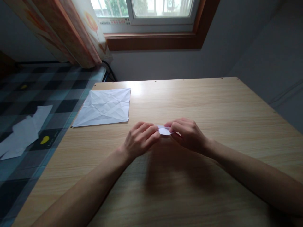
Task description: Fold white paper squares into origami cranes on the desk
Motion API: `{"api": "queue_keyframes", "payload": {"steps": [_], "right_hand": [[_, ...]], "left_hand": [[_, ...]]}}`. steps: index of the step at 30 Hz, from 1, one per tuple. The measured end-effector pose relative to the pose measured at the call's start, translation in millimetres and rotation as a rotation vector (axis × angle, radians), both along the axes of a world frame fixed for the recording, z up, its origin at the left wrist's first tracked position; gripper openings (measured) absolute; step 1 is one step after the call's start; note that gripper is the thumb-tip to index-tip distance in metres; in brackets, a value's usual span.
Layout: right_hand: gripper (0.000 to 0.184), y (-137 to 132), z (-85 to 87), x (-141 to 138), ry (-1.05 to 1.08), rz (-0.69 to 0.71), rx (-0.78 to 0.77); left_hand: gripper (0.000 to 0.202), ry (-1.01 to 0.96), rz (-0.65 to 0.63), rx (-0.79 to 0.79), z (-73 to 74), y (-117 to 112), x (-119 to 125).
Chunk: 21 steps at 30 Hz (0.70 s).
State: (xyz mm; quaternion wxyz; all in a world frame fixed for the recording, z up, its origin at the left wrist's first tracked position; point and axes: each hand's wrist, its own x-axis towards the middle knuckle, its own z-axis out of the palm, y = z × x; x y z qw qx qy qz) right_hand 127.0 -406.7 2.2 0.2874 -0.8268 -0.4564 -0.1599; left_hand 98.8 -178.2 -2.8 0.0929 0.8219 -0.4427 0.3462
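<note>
Between my two hands is a small piece of folded white paper (164, 130), held above the wooden table. My left hand (142, 137) pinches its left end, the fingers curled over it. On the other end, my right hand (187, 132) grips with thumb and bent fingers. Much of the paper is hidden by the fingers, so its full folded shape cannot be made out. To the left and farther back, a creased white sheet (104, 106) lies flat on the table, marked with crossing fold lines.
The light wooden table (213, 107) stands below a window (163, 9) with a brown frame. On the left is a bed with a checked cover (68, 91), bearing loose white paper pieces (25, 134). A flowered curtain (78, 28) hangs at the back left.
</note>
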Motion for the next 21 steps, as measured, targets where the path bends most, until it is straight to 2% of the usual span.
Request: {"api": "queue_keyframes", "payload": {"steps": [6,9,11,14,18,21], "right_hand": [[0.025,-5,-3.5,3,-0.33,0.157,-0.084],[0.027,-6,-7.2,7,-0.413,0.207,-0.157],[0.029,-7,-11.0,9,-0.394,0.233,-0.193],[0.031,-9,-17.4,10,-0.312,0.215,-0.212],[0.03,-12,-21.5,9,-0.202,0.17,-0.226],[0.027,-13,-19.8,6,-0.18,0.205,-0.214]], "left_hand": [[0.015,-0.046,0.087,0.039,0.0,0,-2],[0.008,0.061,0.07,0.17,0.8,-1,2],[0.009,0.175,0.037,0.256,1.6,-1,5],[0.012,0.29,-0.001,0.267,2.4,0,6],[0.015,0.295,-0.035,0.247,3.1,1,4],[0.014,0.237,-0.06,0.266,3.0,1,2]]}}
